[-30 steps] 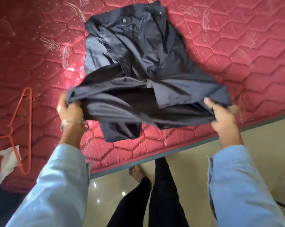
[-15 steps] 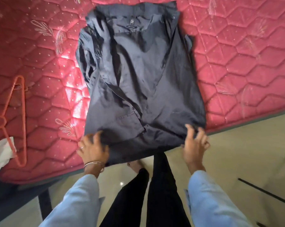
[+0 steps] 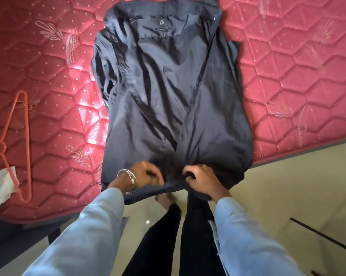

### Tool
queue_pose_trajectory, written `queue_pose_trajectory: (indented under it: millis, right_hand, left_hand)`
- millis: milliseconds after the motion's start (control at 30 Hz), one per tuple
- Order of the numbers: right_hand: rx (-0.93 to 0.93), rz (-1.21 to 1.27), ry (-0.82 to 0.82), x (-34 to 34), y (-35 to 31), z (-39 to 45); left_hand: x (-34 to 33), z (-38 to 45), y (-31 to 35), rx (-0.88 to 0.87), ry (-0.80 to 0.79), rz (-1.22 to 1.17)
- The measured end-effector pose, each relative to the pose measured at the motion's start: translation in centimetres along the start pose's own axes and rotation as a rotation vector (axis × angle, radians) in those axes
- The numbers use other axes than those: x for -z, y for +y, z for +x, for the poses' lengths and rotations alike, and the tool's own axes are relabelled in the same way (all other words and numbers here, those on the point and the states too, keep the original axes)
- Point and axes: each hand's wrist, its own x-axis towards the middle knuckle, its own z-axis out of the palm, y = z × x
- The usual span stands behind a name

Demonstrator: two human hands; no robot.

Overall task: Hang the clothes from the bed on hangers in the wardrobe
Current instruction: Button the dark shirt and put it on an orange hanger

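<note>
We see bright daylight glaring off the quilted red mattress (image 3: 88, 124) left of our hands — wide-angle bending at the edges, slight motion blur.

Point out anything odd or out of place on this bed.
A crumpled white tissue lies at the red quilted mattress's left edge, under the orange plastic hanger's tip; it is no garment.

Hanger (image 3: 19, 144) hook cut off left
</note>
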Motion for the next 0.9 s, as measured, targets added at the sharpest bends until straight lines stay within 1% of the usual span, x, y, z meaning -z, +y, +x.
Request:
queue_pose_trajectory:
  millis: [33,67,100,133,167,200,233,267,300,333,400,433,467,500,533,567,600,667,733,800,900]
  right_hand:
    - [-0.027,-0.042,-0.116,0.8,0.1,-0.2]
    - [-0.055,-0.093,-0.202,1.4,0.4,-0.2]
    - [-0.073,-0.108,-0.235,1.8,0.6,0.0]
    - [-0.072,-0.061,-0.209,2.3,0.5,0.2]
    - [-0.052,0.050,-0.125,2.8,0.4,0.6]
    - [-0.029,0.181,0.010,3.2,0.0,1.0]
    - [-0.014,0.271,0.162,3.5,-0.2,1.7]
    - [-0.010,0.305,0.294,3.8,-0.6,2.5]
    - [-0.008,0.305,0.391,4.0,-1.2,3.3]
    - [-0.017,0.301,0.452,4.1,-1.7,4.2]
    - [-0.059,0.319,0.501,3.8,-2.8,5.6]
    - [-0.100,0.310,0.510,3.6,-3.4,6.3]
    - [-0.160,0.281,0.505,3.4,-3.9,6.8]
    - [-0.234,0.236,0.484,3.0,-4.4,7.1]
    - [-0.309,0.173,0.454,2.7,-4.8,7.3]
    - [-0.364,0.105,0.433,2.3,-5.0,7.4]
    - [-0.394,0.050,0.435,2.0,-5.2,7.5]
    - [-0.413,-0.012,0.479,1.5,-5.1,7.6]
    - [-0.413,0.033,0.531,1.4,-5.0,7.7]
    - [-0.376,0.168,0.597,1.5,-4.9,7.5]
    - [-0.219,0.359,0.703,1.6,-4.8,6.9]
  left_hand:
    - [-0.1,-0.5,0.4,0.046,-0.230,0.106]
    - [-0.2,-0.7,0.6,0.114,-0.424,0.237]
    - [-0.3,-0.7,0.8,0.170,-0.546,0.336]
    - [-0.1,-0.7,1.1,0.212,-0.587,0.378]
    - [0.1,-0.4,1.5,0.217,-0.574,0.351]
    - [0.5,-0.2,1.9,0.203,-0.540,0.263]
    - [0.9,0.1,2.6,0.179,-0.506,0.114]
    - [1.3,0.6,3.3,0.155,-0.440,-0.028]
    - [1.7,1.2,3.8,0.140,-0.315,-0.130]
    - [2.2,2.2,4.0,0.140,-0.131,-0.161]
    - [2.6,4.1,4.1,0.178,0.323,-0.103]
    - [2.8,5.0,4.1,0.214,0.507,-0.108]
    - [2.8,5.8,3.8,0.251,0.613,-0.168]
    - [2.7,6.4,3.9,0.279,0.653,-0.259]
    - [2.4,7.0,3.9,0.297,0.638,-0.327]
    - [2.1,7.5,4.0,0.296,0.610,-0.335]
    - [1.8,7.8,4.2,0.285,0.594,-0.289]
    - [1.2,8.1,4.7,0.289,0.602,-0.224]
    - [0.9,8.4,5.2,0.326,0.616,-0.176]
    - [0.5,8.7,5.4,0.354,0.634,-0.103]
    - [0.3,9.0,5.9,0.382,0.645,-0.097]
